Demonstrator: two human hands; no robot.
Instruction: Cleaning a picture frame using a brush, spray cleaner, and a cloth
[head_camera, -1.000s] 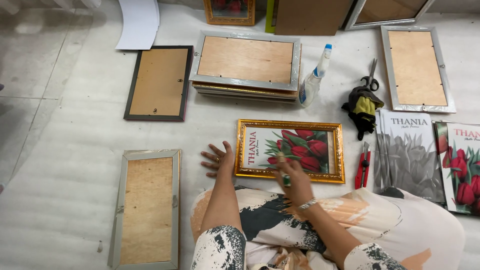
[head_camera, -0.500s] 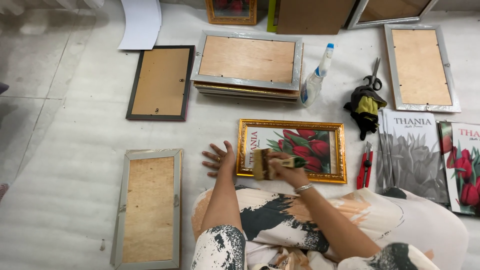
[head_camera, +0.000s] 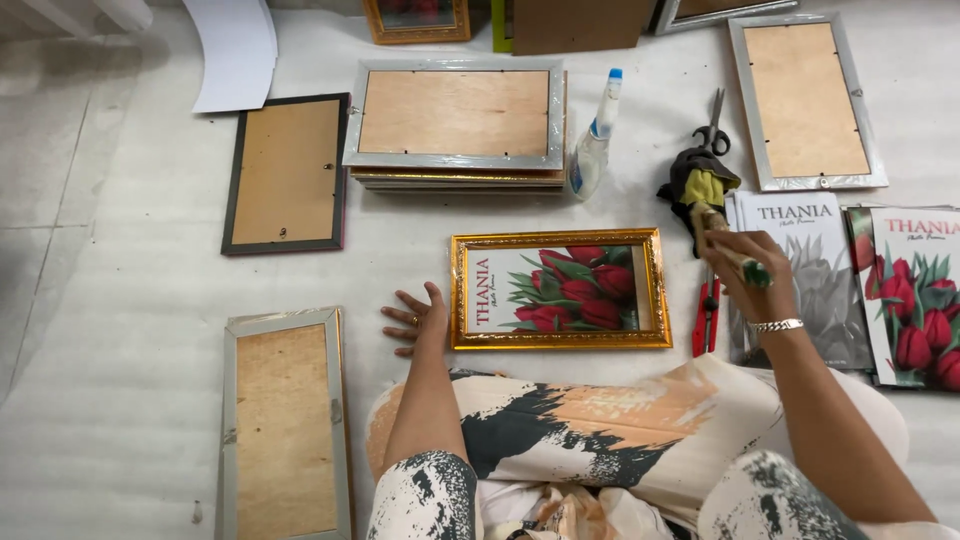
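Wooden-handled brush (head_camera: 728, 248) in the right hand's (head_camera: 755, 280) closed grip, long axis diagonal, bristles up-left; left hand (head_camera: 415, 318) flat, empty.

The top edge cuts off a gold frame (head_camera: 415, 20) and a brown board (head_camera: 580, 25); the right edge crops a tulip print (head_camera: 915, 290).

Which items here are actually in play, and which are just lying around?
In play:
- gold frame with the tulip print, left hand flat beside its left edge
- brush held in the right hand

Lying about:
- spray bottle
- scissors
- stack of frames
- black frame
- silver frame, face down
- red cutter
- tulip prints
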